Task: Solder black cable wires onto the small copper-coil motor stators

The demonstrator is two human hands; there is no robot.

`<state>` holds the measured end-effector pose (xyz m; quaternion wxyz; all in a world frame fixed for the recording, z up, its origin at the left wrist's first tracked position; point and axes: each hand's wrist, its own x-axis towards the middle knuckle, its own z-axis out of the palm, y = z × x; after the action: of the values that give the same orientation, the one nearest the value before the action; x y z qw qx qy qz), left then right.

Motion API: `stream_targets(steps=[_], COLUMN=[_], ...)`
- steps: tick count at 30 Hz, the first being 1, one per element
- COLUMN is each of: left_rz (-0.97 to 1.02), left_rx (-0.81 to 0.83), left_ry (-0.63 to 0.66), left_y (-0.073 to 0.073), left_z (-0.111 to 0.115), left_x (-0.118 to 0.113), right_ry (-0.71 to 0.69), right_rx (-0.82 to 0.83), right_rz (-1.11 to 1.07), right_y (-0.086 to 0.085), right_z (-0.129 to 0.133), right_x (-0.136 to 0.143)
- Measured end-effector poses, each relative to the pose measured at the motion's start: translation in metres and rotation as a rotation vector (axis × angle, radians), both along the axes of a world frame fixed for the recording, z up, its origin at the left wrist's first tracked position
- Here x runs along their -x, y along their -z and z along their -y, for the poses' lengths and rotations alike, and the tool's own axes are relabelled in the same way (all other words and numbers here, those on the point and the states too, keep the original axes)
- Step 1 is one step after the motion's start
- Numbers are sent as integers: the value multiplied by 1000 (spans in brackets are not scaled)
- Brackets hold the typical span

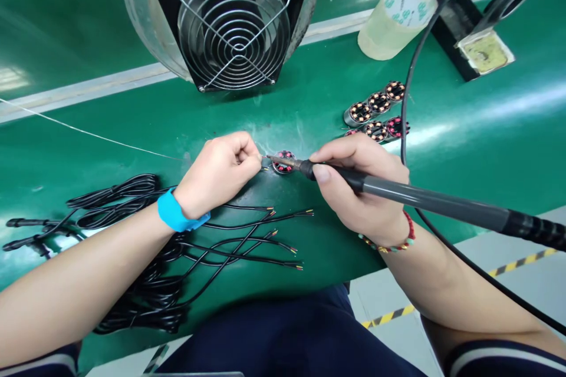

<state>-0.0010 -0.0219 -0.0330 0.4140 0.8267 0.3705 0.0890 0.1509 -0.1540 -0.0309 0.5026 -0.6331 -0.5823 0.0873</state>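
My right hand [362, 182] grips a soldering iron [433, 200] like a pen, its tip pointing left. Under the tip sits a small round motor stator [283, 162] with red and black windings. Just left of it, my left hand [221, 171] is closed in a pinch, close to the iron's tip. A thin silvery wire that looks like solder [92, 134] runs in from the left edge to this hand. Short bare wire ends show between the fingertips and the stator; which of them the fingers hold is partly hidden.
A fan with a wire guard [239, 47] stands at the back. Several stators [379, 103] are lined up right of centre, near a tape roll [395, 20] and an iron stand with sponge [485, 53]. Black cables [150, 283] lie at left. The iron's cord [409, 82] loops across the right.
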Motion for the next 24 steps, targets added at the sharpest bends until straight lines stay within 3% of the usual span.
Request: stream_targets(steps=[9, 16, 24], left_rz=[-31, -47, -38], left_rx=[19, 16, -4], left_ry=[-18, -7, -7], left_y=[-2, -1, -1], left_z=[1, 0, 0], left_x=[-1, 0, 0], right_ry=[-36, 38, -88], right_rx=[-12, -65, 114], right_rz=[-5, -22, -26], right_y=[0, 1, 9], right_z=[-1, -1, -6], right_x=[0, 0, 1])
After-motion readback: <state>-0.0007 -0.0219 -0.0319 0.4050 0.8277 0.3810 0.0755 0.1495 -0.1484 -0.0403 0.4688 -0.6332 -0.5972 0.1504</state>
